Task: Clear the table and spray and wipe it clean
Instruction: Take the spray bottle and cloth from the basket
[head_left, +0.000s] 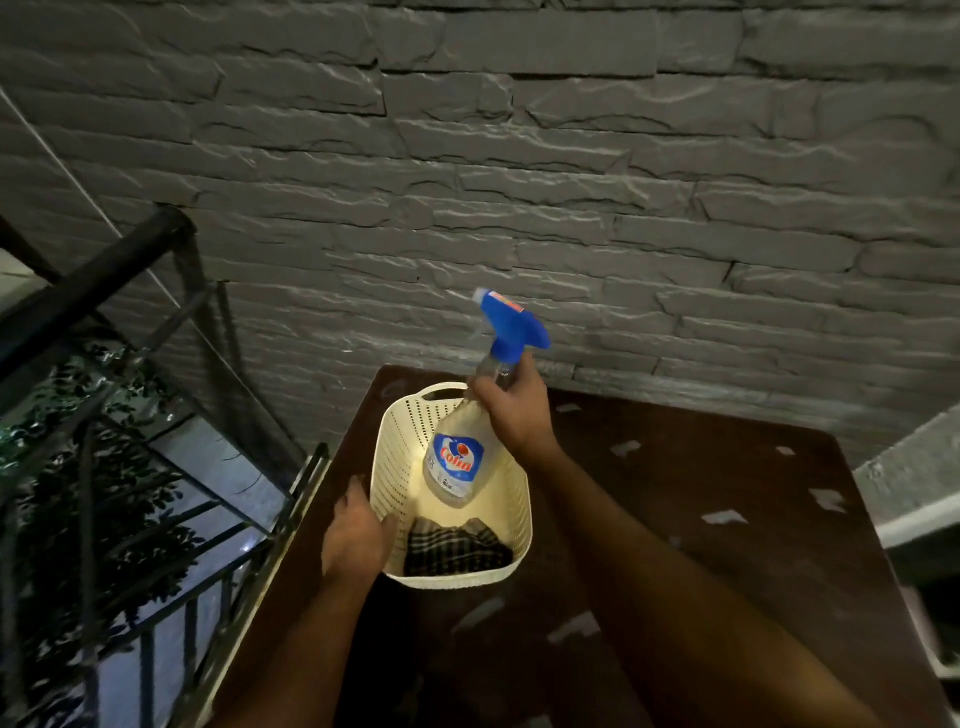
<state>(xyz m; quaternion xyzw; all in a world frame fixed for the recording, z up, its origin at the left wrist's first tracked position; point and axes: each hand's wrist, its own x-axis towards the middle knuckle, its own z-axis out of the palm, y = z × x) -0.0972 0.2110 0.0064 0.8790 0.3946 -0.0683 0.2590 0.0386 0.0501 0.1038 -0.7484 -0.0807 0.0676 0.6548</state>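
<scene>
Clear spray bottle (457, 457), blue trigger, tilted above basket (519, 499) w/ checked cloth (457, 551).

Dim scene, headlamp-like glow perhaps, soft blur, bowed edges.
</scene>
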